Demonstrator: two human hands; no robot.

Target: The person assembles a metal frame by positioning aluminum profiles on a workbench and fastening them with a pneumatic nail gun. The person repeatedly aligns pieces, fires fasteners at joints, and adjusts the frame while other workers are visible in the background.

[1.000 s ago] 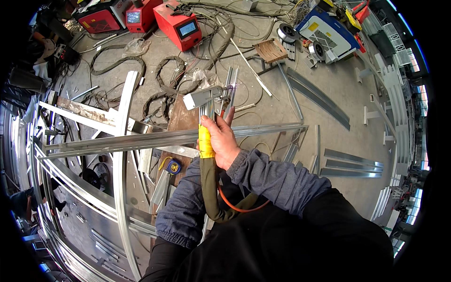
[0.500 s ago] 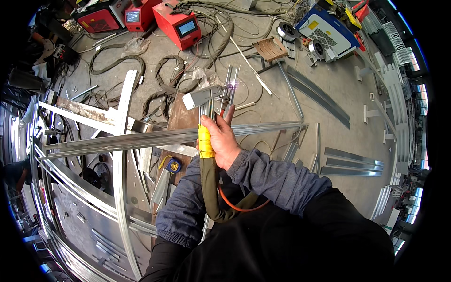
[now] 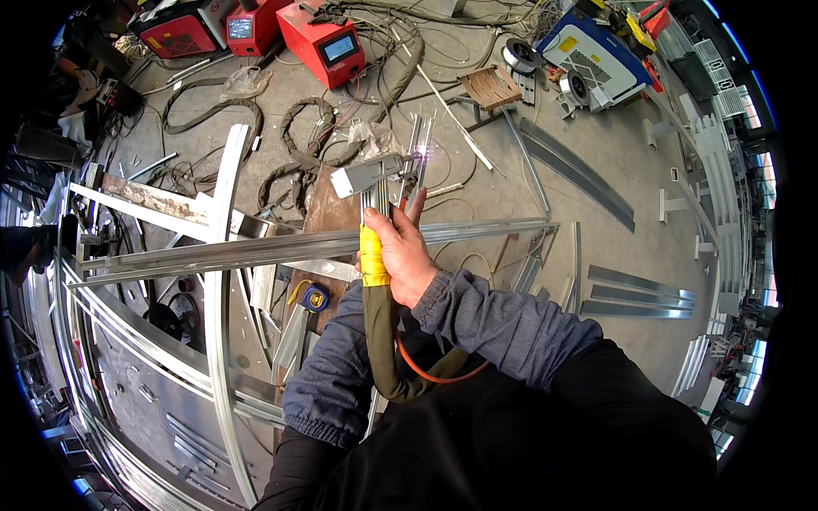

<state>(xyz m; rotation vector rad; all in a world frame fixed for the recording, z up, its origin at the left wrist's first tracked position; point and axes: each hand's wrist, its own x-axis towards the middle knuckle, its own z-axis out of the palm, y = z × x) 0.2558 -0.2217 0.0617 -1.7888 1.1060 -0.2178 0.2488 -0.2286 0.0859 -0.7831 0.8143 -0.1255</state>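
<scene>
My right hand is closed round a welding torch, at the yellow-taped part of its handle. A pale grey block-shaped head sits beyond the fingers, and a violet-white glow shines at the nozzle end, against upright metal profiles. From the handle a thick olive-sleeved cable loops down towards my body, with an orange hose beside it. Long shiny metal profiles lie crosswise by the torch. My left forearm, in a grey-blue sleeve, reaches up under the profiles; its hand is hidden.
A blue-and-yellow tape measure lies left of the torch. Red machines with screens and coiled cables stand at the back, a blue-white machine at the back right. Metal strips lie right. Another person shows at the left rim.
The other person at the left rim has moved up and inward. My hand and the torch hold nearly the same place, and the glow stays at the nozzle.
</scene>
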